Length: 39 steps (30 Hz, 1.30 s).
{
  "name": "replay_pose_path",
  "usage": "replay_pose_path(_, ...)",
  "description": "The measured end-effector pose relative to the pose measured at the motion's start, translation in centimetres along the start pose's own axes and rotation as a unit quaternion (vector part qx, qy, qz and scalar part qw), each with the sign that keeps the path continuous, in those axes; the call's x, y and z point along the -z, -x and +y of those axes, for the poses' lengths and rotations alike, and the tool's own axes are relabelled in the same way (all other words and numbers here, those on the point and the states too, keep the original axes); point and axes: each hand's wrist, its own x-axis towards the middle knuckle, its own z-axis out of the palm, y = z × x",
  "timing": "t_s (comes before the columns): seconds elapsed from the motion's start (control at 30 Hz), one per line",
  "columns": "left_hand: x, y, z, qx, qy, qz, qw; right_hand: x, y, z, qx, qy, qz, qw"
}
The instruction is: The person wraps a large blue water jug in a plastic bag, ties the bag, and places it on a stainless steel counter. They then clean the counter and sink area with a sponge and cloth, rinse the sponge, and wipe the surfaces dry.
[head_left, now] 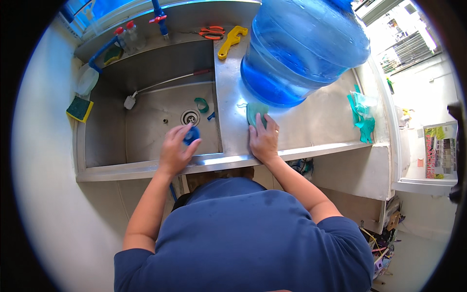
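One sponge (80, 109): green/yellow block, porous, on L rim of brushed-steel sink (151, 131).
Brush (165, 82): thin rod, white head, red handle; lies slantwise in sink, handle to upper R.
L hand (176, 152): over sink's near side; narrow grip, blue cap btw thumb & fingers.
Blue cap (191, 136): round, smooth plastic; in L hand, above sink; can't tell which way open side faces.
Green strip (200, 100): curled to a C, in sink nr drain.
Yellow tool (232, 43): rigid, w/ hooked end; long axis slants up-R.
Green piece (255, 110): thin, pale, flat on steel surface (232, 100); long axis runs approx. away from person.
R hand (265, 142): fingers resting on green piece; can't tell if grip pinches it.
Jug (306, 53): big, clear-blue plastic, ringed wall; base on surface beyond R hand, long axis up-R, top end cut off by frame.
Green scraps (364, 119): crumpled, thin, far R of surface.
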Motion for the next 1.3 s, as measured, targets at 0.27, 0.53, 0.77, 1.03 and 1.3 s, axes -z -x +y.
replay_pose_path(0.27, 6.2, 4.5, -8.3, -0.003, -0.093, 0.036, 0.995, -3.9, -3.6, -4.2, 0.060, -0.002, -0.005, 0.998)
replay_pose_path(0.53, 5.9, 4.2, -9.6, -0.042, -0.048, -0.039, 0.997, 6.7, 2.1, 0.5, 0.107, -0.113, -0.242, 0.958)
replay_pose_path(0.77, 6.4, 4.5, -9.3, -0.030, -0.022, -0.043, 0.998, 17.0, 5.1, 12.8, -0.161, 0.198, -0.111, 0.961)
replay_pose_path(1.03, 9.0, 6.3, -10.5, -0.004, -0.038, -0.005, 0.999, 6.4, 4.9, -6.3, 0.092, -0.164, -0.245, 0.951)
replay_pose_path(1.3, 10.2, 7.8, -11.7, -0.030, -0.082, 0.033, 0.996, 14.5, 1.8, 9.3, -0.413, -0.256, -0.233, 0.843)
